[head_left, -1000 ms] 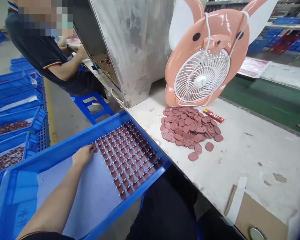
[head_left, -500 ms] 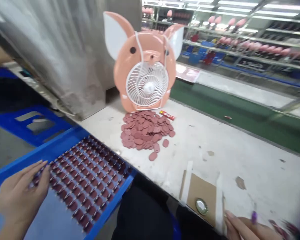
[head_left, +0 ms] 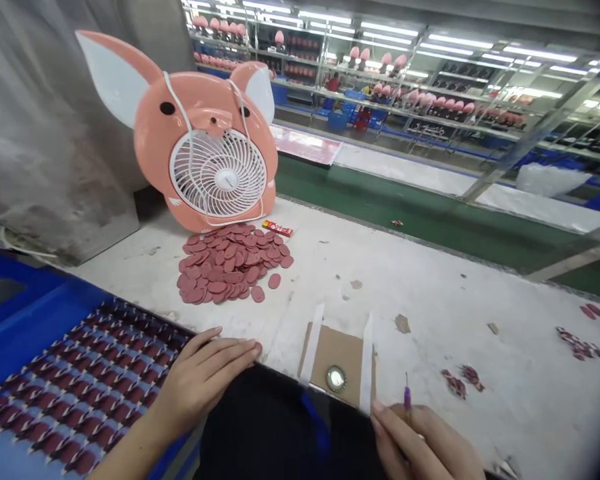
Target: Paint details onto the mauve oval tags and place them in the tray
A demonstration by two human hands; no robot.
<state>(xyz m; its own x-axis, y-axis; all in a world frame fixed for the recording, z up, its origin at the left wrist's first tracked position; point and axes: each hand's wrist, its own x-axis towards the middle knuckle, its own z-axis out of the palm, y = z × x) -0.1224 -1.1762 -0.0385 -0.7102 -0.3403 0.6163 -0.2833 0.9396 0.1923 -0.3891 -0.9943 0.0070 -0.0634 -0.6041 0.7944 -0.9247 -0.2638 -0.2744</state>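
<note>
Right hand (head_left: 433, 443), grip closed around purple-handled pointed tool (head_left: 407, 398), at near edge of surface (head_left: 325, 273) beside cardboard (head_left: 337, 347); left hand (head_left: 205, 380), grip loosely open, empty, at same edge.

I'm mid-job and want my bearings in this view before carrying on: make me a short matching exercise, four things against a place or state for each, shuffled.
Things:
1. Fan
2. Reddish oval pieces
3. Purple-handled tool
4. Shiny round piece

Places and states:
A. Lying on brown cardboard
B. Held in the right hand
C. Pig-faced, with two upright ears
D. Heaped loosely on the white table

Right pairs: 1-C, 2-D, 3-B, 4-A.
</note>
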